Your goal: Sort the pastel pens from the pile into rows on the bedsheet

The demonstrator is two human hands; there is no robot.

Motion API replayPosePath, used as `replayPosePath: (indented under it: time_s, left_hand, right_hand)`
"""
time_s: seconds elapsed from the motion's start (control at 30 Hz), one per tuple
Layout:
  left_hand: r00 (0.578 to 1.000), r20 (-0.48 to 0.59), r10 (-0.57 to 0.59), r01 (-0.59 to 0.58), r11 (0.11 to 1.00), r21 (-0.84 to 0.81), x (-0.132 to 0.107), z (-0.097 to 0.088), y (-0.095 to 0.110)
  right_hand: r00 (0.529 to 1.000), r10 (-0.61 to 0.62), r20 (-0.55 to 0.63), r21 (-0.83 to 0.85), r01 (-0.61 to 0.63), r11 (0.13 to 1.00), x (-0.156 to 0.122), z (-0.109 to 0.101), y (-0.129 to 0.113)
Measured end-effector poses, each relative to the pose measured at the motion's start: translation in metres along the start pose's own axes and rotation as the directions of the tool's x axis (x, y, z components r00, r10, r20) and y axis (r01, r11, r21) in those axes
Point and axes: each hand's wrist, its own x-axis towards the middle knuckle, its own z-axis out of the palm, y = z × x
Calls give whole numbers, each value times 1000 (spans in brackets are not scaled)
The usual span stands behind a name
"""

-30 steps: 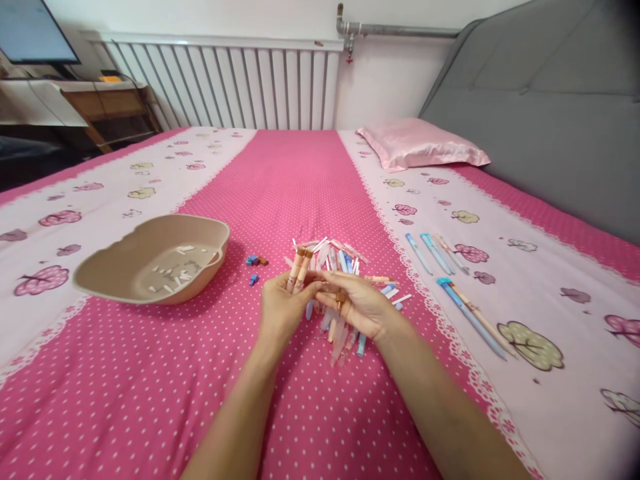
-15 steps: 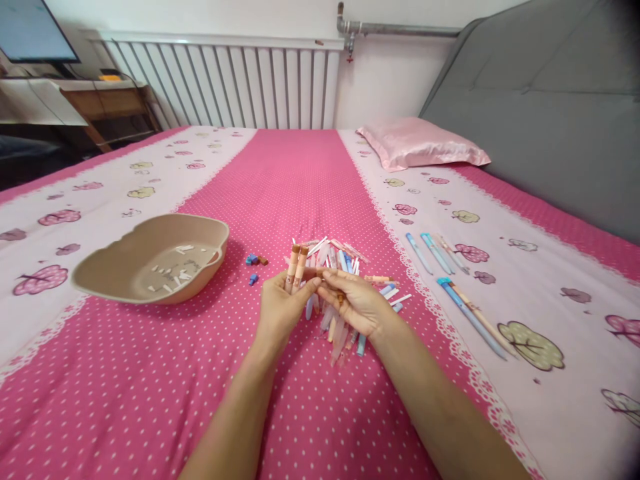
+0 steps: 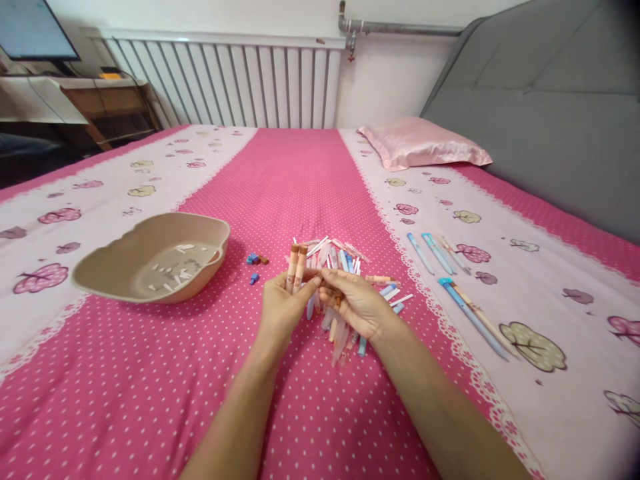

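My left hand point(image 3: 281, 303) is closed round two peach-coloured pen barrels point(image 3: 296, 265) that stick up from the fist. My right hand point(image 3: 356, 303) pinches a small pen part beside the left fingers; what exactly it holds is too small to name. Both hands hover over a heap of loose pen parts point(image 3: 339, 261), pink, blue and clear, lying on the pink dotted bedsheet point(image 3: 300, 173).
A beige tray point(image 3: 125, 267) with several small white pieces stands to the left. A few small blue and brown caps point(image 3: 255, 261) lie between tray and heap. Several assembled pens point(image 3: 453, 280) lie in a row to the right. A pink pillow point(image 3: 420, 143) is at the back.
The hands have barely moved. The right fingers have shifted slightly closer to the left hand's pen barrels.
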Motion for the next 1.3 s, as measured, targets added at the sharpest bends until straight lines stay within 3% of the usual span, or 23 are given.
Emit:
replayPosePath:
  time_s: [0.3,0.67,1.0,1.3]
  left_hand:
    - [1000,10,-20,21,999,-43,0,1,4]
    - [989,122,-80,90,993,-76,-6,1,10]
    - [999,14,-32,32,999,-12,-4,1,10]
    - [1000,-22,-21,22,999,26,-4,0,9]
  right_hand:
    - [995,-98,12,-171,98,980,-3,2,-5]
    - [992,-54,112,-385,94,918,-8,0,-8]
    - [991,-78,110,-417,117,901,-15,2,-17]
    - [985,-122,121,-401,161,902,-11,-2,-14]
